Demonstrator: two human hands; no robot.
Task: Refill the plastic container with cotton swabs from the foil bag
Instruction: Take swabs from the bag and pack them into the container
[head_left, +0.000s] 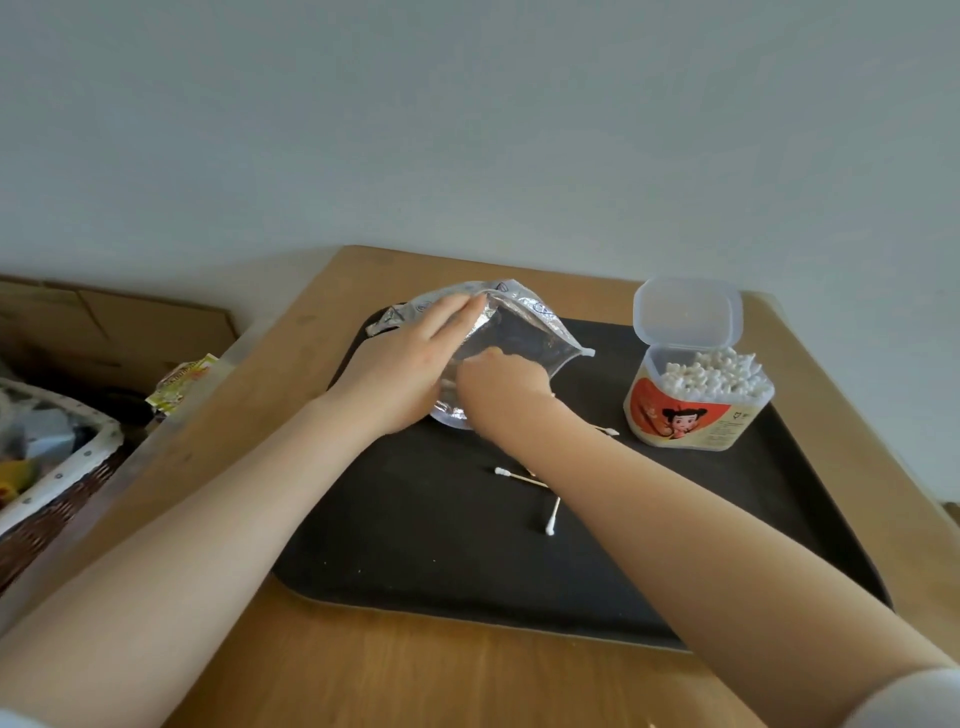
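The left hand (410, 364) pinches the bag (524, 332) mouth open. The right hand (501, 379) reaches inside, its grip hidden. The container (696, 410) stands to the right, nearer the right hand.

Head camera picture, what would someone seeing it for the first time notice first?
Two bare arms reach to the middle of a black tray, where the left hand holds open a shiny foil bag and the right hand dips into its mouth. At the tray's right stands a plastic container, lid flipped up, packed with cotton swabs. A few loose swabs lie on the tray near the right forearm.
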